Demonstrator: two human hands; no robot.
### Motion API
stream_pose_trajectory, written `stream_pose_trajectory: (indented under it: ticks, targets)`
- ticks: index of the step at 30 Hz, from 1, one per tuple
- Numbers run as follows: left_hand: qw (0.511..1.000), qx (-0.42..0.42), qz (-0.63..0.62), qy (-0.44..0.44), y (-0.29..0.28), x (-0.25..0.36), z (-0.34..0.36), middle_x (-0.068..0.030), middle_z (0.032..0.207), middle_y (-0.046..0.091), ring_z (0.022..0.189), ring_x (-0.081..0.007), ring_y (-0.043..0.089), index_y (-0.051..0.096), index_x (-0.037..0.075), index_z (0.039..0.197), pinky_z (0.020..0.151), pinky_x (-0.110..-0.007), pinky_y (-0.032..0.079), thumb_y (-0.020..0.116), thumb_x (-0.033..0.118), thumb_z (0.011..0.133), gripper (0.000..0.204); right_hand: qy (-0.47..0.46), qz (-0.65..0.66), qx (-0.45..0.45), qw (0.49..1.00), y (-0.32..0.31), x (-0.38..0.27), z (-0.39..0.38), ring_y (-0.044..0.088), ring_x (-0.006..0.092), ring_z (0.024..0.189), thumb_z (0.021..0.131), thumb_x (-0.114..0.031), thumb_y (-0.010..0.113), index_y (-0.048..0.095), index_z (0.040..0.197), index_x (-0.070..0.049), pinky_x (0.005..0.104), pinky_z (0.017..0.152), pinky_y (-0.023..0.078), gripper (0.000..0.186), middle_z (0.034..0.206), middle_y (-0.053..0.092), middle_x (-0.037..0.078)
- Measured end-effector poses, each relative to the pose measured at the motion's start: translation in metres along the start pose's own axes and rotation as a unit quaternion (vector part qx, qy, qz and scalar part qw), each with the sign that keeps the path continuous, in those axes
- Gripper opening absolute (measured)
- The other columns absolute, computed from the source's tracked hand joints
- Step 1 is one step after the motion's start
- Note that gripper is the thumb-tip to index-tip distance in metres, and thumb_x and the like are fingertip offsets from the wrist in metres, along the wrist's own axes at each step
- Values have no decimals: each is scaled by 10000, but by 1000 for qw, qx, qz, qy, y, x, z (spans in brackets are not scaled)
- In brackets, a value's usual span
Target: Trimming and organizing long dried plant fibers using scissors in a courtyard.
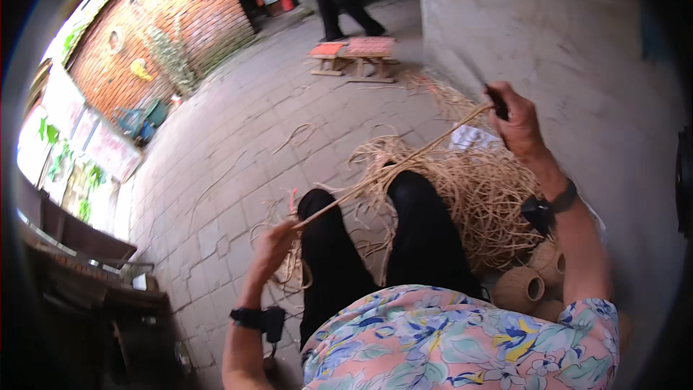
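Observation:
A tan twisted cord (393, 165) is stretched diagonally across my knees between my two hands. Its lower left end is gripped in my left hand (278, 238). My right hand (514, 119), raised at the right, is closed on a dark-handled knife (497, 100) with a thin, blurred blade pointing up and left; the cord runs up to this hand too. Below my right hand a large tangled heap of straw-coloured cord (476, 202) lies beside my right leg, with more loose strands round my left knee.
Round woven tan pots (518, 290) sit at lower right beside a plain wall (548, 22). Ahead, a person (339, 0) in dark trousers stands behind two low wooden stools (368, 49) on the paved floor (209, 137). A brick wall (159, 44) and dark wooden items (86, 274) are on the left.

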State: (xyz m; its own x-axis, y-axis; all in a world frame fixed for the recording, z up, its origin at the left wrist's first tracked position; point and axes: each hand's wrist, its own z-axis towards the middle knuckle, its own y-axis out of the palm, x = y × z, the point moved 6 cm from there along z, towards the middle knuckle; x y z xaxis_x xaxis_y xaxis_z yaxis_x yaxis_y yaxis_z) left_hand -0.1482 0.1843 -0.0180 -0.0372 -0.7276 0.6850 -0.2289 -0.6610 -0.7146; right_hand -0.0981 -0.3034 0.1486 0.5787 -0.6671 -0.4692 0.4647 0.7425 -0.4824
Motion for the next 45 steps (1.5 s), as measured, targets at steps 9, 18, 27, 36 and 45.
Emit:
stream_pose_trajectory:
  ticks: [9,18,27,36,45]
  targets:
    - [939,281,-172,-96,-153,-186,-100,55,954,521,585,1,355,616,102,1053,461,-155,269,532,262,916,227,235,-64,82,966,-91,114,-17,521,86,553,783,-53,626,545,1041,-71,267,510,439,271,663,563,16]
    - [827,479,-132,-263,-213,-360,-225,37,636,479,420,-71,406,567,222,1057,351,-213,332,546,348,883,215,277,119,109,947,-132,157,-32,564,82,543,867,-230,588,535,1065,-87,204,440,418,250,747,593,17]
    - [804,435,-258,-313,-191,-352,-208,23,704,527,490,-83,466,559,218,1099,379,-210,361,543,333,891,238,143,60,176,972,-194,166,-20,595,128,804,868,-330,619,546,1093,-80,232,682,491,345,883,593,41]
    - [778,284,-491,-270,-166,-349,-153,8,773,576,560,-96,527,551,213,1141,407,-206,389,540,318,899,263,98,-321,139,932,-207,125,-16,590,361,959,792,-110,601,507,1133,-104,416,793,471,354,1014,618,178]
    - [897,110,-411,-121,-76,-36,-47,78,673,458,531,-3,379,591,137,973,430,-168,307,608,189,894,96,238,-121,-76,961,-44,96,-63,581,156,626,815,-41,620,573,1054,-93,315,569,457,249,750,619,91]
